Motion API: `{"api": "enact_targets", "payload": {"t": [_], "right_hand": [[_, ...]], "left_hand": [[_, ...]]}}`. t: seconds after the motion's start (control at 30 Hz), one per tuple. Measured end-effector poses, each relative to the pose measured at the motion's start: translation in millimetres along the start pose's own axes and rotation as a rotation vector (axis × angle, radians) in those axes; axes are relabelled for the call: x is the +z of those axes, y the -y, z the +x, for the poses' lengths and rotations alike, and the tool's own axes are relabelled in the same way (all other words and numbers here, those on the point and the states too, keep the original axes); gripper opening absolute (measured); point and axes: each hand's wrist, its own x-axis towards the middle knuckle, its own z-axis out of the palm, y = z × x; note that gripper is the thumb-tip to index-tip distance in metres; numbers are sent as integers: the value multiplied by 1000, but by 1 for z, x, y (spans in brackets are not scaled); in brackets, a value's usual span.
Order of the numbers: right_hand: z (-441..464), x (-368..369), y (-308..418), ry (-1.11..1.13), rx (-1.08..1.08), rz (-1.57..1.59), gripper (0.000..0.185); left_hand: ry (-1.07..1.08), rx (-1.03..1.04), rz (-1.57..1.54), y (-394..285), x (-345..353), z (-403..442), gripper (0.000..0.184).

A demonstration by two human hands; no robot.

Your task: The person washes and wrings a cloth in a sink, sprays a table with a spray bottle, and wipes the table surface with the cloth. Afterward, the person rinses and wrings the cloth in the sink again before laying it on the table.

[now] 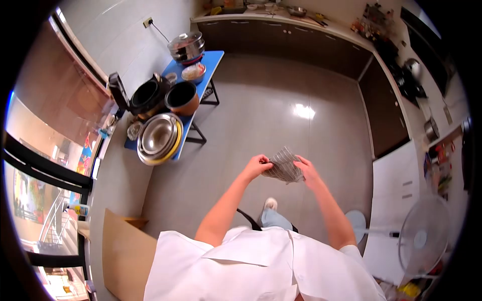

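Observation:
A grey cloth with pale stripes or checks (pixel 284 164) hangs between my two hands, out in front of my body above the floor. My left hand (pixel 258 166) pinches its left edge, fingers closed. On the other side my right hand (pixel 307 170) grips the cloth's right edge between thumb and fingers. The fabric looks partly folded and slightly bunched, with a corner pointing up. Both arms stretch forward, and neither hand touches anything else.
A blue folding table (pixel 214 59) at the left bears a steamer pot (pixel 187 46), a brown pot (pixel 182 98), a cooker (pixel 145 94) and stacked steel bowls (pixel 159 136). Counters (pixel 266 22) line the back and right. A standing fan (pixel 423 236) is at lower right, cardboard (pixel 125 258) at lower left.

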Motion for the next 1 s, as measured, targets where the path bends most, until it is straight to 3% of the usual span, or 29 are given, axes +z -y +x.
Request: {"api": "enact_targets", "payload": {"t": [0.1,0.13,0.2,0.3,0.37,0.43,0.5,0.53,0.63,0.67,0.73,0.83,0.87,0.9,0.97,1.0], "right_hand": [[73,-11,51,-10,42,-62,32],[93,-15,66,-3,57,-74,32],[145,-17,101,123,92,-27,36],[216,-11,143,90,171,-57,30],[274,-24,157,145,170,-89,27],[336,-32,173,207,138,-121,24],[385,-30,194,132,172,-81,29],[410,-31,209,83,193,-114,43],[464,-20,275,51,134,-310,55],[484,-21,288,51,151,-306,55],[539,-27,315,265,151,-327,58],[641,-48,320,234,178,-357,52],[669,-50,325,172,26,-454,35],[702,-57,331,168,24,-451,35],[774,-72,345,249,-234,-627,19],[804,-73,359,186,-375,-718,20]], "left_hand": [[-19,-20,6,-27,-16,77,18],[-245,257,120,-36,-17,96,19],[-341,280,170,-58,-32,137,19],[-465,406,211,-89,-64,209,19],[-298,161,144,-115,-83,261,20],[-277,238,65,-128,-100,322,19],[-118,164,-151,-146,-122,379,17],[-89,207,-170,-155,-132,412,14],[3,137,-169,-196,-158,492,15],[2,121,-174,-205,-166,510,15],[154,107,-120,-220,-188,561,15],[137,199,37,-239,-221,632,16],[118,183,66,-245,-235,655,16],[123,184,69,-248,-248,681,16],[83,214,32,-257,-275,735,19],[44,210,48,-259,-289,763,23]]}}
